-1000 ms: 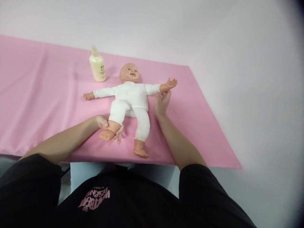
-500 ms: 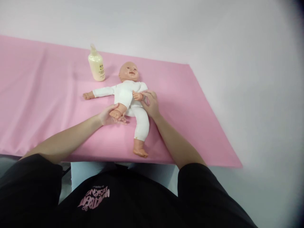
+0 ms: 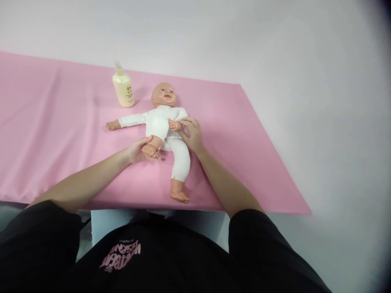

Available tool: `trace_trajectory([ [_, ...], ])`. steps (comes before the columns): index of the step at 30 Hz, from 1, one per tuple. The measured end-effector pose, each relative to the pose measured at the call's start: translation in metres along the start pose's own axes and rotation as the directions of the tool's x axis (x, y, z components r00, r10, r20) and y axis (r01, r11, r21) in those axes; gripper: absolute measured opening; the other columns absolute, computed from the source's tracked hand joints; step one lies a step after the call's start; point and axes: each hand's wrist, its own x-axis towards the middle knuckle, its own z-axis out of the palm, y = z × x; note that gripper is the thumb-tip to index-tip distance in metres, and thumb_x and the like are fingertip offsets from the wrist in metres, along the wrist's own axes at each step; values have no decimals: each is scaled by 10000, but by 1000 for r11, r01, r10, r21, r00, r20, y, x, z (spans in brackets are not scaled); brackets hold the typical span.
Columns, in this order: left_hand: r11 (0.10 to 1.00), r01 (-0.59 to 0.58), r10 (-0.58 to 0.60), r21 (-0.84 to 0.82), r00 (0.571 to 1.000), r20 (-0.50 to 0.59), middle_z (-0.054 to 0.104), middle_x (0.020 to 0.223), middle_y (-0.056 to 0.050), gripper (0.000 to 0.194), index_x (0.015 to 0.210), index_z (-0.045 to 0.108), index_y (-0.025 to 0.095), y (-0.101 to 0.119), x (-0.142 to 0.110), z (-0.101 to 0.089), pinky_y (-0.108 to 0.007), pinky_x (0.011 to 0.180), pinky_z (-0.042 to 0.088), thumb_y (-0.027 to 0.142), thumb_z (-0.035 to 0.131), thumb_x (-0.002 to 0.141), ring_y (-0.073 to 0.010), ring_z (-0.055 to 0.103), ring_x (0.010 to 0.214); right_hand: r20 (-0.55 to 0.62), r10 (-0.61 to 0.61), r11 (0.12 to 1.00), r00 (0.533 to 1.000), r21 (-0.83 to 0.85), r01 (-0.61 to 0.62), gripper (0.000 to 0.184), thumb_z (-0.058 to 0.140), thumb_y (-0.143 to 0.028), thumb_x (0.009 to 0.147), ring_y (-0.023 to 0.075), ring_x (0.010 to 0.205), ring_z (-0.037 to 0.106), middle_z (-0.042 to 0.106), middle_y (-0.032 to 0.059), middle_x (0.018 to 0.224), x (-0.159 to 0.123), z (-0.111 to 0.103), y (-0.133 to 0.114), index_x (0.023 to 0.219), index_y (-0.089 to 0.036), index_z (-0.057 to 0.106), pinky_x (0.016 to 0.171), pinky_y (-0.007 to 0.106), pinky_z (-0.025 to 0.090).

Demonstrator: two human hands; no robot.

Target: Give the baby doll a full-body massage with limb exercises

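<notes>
A baby doll (image 3: 180, 158) with a white cloth body lies on its back, head away from me. My left hand (image 3: 139, 151) is closed around its ankle on the left side, thumb on top and fingertips showing beneath. That leg is bent up, with the knee over the belly. My right hand (image 3: 192, 132) grips the doll's wrist on the right side and holds that arm folded across the belly, close to the raised knee. The other doll arm stretches out to the left, and the other leg points towards me, both untouched.
A pale yellow pump bottle (image 3: 124, 89) stands upright behind the doll's outstretched arm. Pink cloth (image 3: 238, 162) covers the table, wrinkled on the left. The table's front edge is close to my body, and a pale wall (image 3: 195, 36) rises behind it.
My left hand has pushed the doll's leg up towards its belly. My right hand has brought the doll's arm from stretched out at the right to across the belly. Little differs over the last half second.
</notes>
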Motion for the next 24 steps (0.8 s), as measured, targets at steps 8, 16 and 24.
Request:
trace_trajectory([
  [8, 1000, 17, -17, 4, 1000, -12, 781, 775, -140, 591, 920, 728, 82, -2, 2, -5, -536, 1017, 578, 667, 644, 938, -347, 802, 910, 28, 16, 1000, 999, 24, -17, 290, 612, -368, 1013, 282, 1226, 653, 696, 94, 1265, 1, -1, 1, 1286, -306, 685, 1117, 532, 537],
  [16, 994, 38, -49, 107, 994, 99, 787, 827, -143, 626, 903, 734, 109, 3, -5, -1, -573, 1052, 550, 729, 648, 881, -334, 772, 916, -129, 194, 960, 973, 228, -161, 320, 719, -434, 934, 264, 1219, 657, 698, 70, 1215, 3, 0, -1, 1219, -294, 681, 1161, 530, 520],
  [24, 745, 225, -463, 627, 852, 244, 773, 798, -100, 582, 831, 792, 169, 23, -20, 21, -492, 1038, 609, 446, 1047, 387, -451, 755, 1112, -226, 804, 530, 550, 691, -491, 493, 733, -484, 844, 238, 1338, 646, 644, 62, 1382, 2, -17, 41, 1257, -279, 558, 1155, 500, 547],
])
